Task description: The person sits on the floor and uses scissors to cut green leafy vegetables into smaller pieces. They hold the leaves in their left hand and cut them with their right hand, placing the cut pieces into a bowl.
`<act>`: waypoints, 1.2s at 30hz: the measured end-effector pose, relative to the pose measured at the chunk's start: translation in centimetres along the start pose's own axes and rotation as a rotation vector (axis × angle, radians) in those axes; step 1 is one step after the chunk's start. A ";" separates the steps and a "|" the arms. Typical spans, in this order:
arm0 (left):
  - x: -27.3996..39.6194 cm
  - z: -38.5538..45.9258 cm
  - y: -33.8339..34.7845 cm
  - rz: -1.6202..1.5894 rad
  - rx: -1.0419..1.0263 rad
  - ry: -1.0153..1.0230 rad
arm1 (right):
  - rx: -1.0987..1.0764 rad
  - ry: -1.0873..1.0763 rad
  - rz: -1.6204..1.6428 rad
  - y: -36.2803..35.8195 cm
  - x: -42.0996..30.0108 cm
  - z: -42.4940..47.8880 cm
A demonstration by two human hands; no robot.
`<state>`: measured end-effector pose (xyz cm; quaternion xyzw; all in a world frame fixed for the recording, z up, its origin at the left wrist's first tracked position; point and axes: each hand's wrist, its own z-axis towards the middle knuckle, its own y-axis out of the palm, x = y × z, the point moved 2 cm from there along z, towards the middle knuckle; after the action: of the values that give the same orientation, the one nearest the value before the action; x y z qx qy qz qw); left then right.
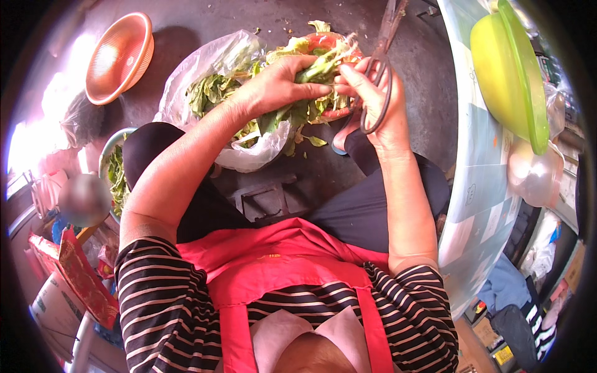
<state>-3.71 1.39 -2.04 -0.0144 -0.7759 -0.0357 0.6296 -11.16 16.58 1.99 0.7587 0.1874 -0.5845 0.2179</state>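
Note:
My left hand [291, 84] grips a bunch of leafy greens [322, 67] by the stems, with the pale root ends pointing to the upper right. Close beside those ends, my right hand [380, 95] holds dark metal scissors [381, 51] by their looped handles, the blades pointing up and away from the greens. My right thumb and fingertips are at the root ends; whether they pinch them I cannot tell. Under my left forearm lies a clear plastic bag [175, 93] with more leafy greens [212, 93]. Behind the bunch, a red basket [336, 114] holds yellowed leaves and scraps.
An orange plastic colander [119, 58] stands on the floor at upper left. A pale basin [103, 158] with greens is beside my left knee. A cloth-covered table [471, 140] with a green plastic basin [501, 74] runs along the right. A low stool [261, 198] is between my legs.

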 end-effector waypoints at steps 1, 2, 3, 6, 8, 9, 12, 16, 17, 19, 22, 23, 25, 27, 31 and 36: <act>0.2 -0.3 0.1 -0.230 0.035 0.003 | -0.006 -0.009 0.005 -0.3 -0.3 0.1; 0.2 -0.2 -0.1 -0.330 0.039 0.024 | -0.039 -0.060 -0.081 -0.8 -0.7 0.1; 0.3 -0.3 -0.4 -0.428 0.049 0.045 | -0.046 -0.068 -0.115 -1.1 -0.8 0.1; 1.1 -0.6 -1.2 -0.598 0.081 -0.006 | -0.039 -0.109 -0.269 -1.5 -1.4 -0.4; 1.9 -0.9 -1.4 -0.612 0.217 -0.033 | -0.045 -0.147 -0.418 -2.1 -0.6 -0.2; 1.7 -0.7 -2.0 -0.587 0.190 -0.008 | -0.059 -0.168 -0.546 -2.9 0.7 0.1; 1.2 -0.4 -3.1 -0.530 0.175 -0.010 | -0.121 -0.172 -0.822 -2.6 0.4 -0.9; 1.4 -0.4 -2.5 -0.429 0.200 -0.087 | -0.188 -0.146 -0.996 -2.5 0.4 -1.3; 1.2 -0.3 -2.3 -0.425 0.176 -0.089 | -0.191 -0.186 -1.064 -2.5 0.3 -1.3; 0.8 -0.1 -1.8 -0.417 0.129 -0.094 | -0.192 -0.242 -1.136 -2.4 0.2 -1.4; 0.4 0.1 -1.5 -0.213 0.056 -0.107 | -0.194 -0.264 -1.156 -2.3 0.1 -1.5; 0.2 0.2 -1.4 -0.145 0.037 -0.110 | -0.200 -0.252 -1.167 -2.3 0.3 -1.5; 0.4 0.2 -1.2 -0.055 0.034 -0.107 | -0.219 -0.205 -1.164 -2.3 0.4 -1.8; 0.4 0.6 -1.2 0.109 0.059 -0.066 | -0.247 -0.139 -1.132 -2.0 0.6 -2.1; 0.4 0.6 -0.8 0.265 0.108 -0.049 | -0.260 -0.260 -1.195 -1.9 1.2 -2.4; -0.7 0.9 -0.2 0.593 0.254 0.053 | -0.284 -0.200 -1.153 -2.2 2.6 -2.5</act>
<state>-4.46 1.27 -2.92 -0.1603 -0.7195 0.2462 0.6292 -9.66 19.86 -0.21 0.4397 0.6235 -0.6462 -0.0186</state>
